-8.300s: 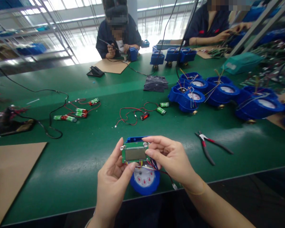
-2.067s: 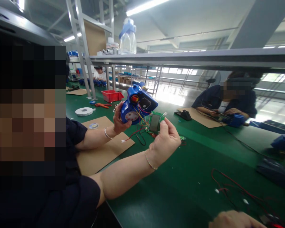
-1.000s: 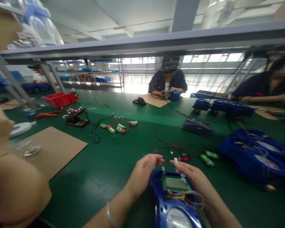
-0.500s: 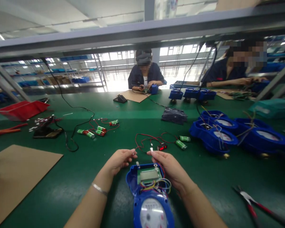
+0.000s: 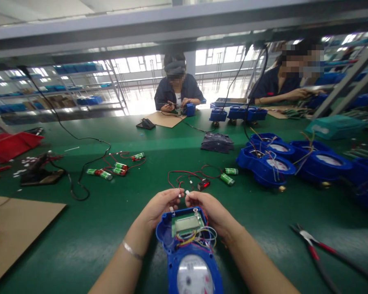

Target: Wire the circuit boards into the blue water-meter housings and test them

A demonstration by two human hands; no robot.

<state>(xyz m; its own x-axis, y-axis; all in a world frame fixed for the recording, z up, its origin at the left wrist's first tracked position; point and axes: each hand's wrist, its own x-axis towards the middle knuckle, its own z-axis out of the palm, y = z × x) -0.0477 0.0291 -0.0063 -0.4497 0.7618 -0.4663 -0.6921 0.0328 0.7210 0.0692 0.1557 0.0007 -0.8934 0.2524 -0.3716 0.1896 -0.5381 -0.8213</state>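
Blue housing [image 5: 162,233] w/ green PCB [image 5: 187,223] inside.

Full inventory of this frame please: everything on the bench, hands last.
bench: 1, green, fills the view
open meter: 1, blue, near edge, between the forearms
circuit board: 1, green, in the meter's top
white connectors: 2, on wires, at the fingertips
display module: 1, black, red digits, beyond the hands
batteries: 2 green by the module, more at left
meter housings: several, blue, right
pliers: 1, red-handled, near right
cardboard: 1, brown, near left
tray: 1, red, far left
co-workers: 2, dark tops, far side
left hand: pinching a connector
right hand: pinching the other
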